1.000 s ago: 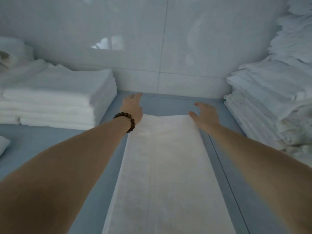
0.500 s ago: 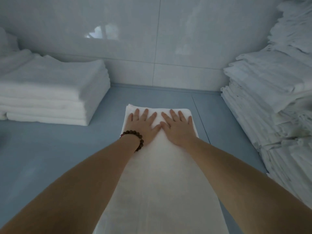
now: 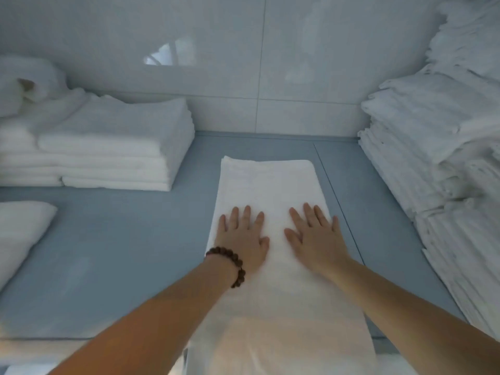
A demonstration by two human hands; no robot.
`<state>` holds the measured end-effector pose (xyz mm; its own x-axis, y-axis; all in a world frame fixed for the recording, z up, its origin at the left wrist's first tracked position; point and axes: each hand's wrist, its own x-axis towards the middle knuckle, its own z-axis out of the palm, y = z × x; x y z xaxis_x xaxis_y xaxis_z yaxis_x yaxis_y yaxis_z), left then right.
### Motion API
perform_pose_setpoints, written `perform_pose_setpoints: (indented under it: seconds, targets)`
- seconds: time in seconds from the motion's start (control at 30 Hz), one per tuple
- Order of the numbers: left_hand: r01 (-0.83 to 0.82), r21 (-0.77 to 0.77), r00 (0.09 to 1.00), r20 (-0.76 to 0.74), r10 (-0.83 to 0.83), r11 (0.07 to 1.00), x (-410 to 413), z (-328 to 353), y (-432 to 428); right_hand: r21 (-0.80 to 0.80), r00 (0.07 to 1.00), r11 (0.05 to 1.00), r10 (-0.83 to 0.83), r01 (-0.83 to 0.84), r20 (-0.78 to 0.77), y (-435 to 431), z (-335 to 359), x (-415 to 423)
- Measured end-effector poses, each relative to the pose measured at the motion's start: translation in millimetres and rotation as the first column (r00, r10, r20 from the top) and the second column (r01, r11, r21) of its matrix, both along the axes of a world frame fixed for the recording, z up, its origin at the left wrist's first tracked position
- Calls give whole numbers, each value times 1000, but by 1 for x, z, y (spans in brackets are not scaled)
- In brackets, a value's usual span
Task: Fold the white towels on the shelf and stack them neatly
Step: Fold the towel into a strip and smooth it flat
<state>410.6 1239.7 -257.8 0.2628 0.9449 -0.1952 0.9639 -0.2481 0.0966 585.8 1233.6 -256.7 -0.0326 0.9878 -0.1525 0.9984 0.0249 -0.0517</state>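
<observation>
We see a long white towel [image 3: 267, 185] lying flat down the middle of a blue-grey shelf [image 3: 121, 253], its far end stopping short of the white tiled wall [image 3: 216, 63]. Both hands rest palm down on it, fingers straight and spread, grasping nothing. The left hand [image 3: 242, 239], with a brown bead bracelet [image 3: 230, 259] at the wrist, is near the towel's left edge, and the right hand [image 3: 315, 236] is near its right edge. A neat stack of folded towels [image 3: 116, 147] sits at left, and a taller, rougher towel pile [image 3: 438, 158] rises at right.
</observation>
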Motion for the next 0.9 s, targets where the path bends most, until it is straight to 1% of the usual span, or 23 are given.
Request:
perform_pose_setpoints:
  seconds: [0.17,0.27,0.43,0.67,0.77,0.9]
  targets:
    - [10,10,1000,1,-10,1000,-7,0,-65,-23,999,999,-48,48,-19,-73,-1,-20]
    - [24,75,999,25,-26,997,-16,-11,-74,31,998,997,-63,64,-25,-85,-10,-25]
    - [24,137,998,49,-31,990,-20,-19,-56,82,998,995,-54,56,-35,-65,-16,-22]
    - [-3,151,999,35,-2,989,-15,-24,2,71,998,996,-45,47,-32,-3,-18,-17]
    - [2,135,1000,24,-6,991,-14,-23,15,56,999,998,-36,38,-35,11,-20,-15]
    - [-6,33,1000,13,6,999,-11,-10,5,1,998,1000,-14,14,-54,4,-10,-13]
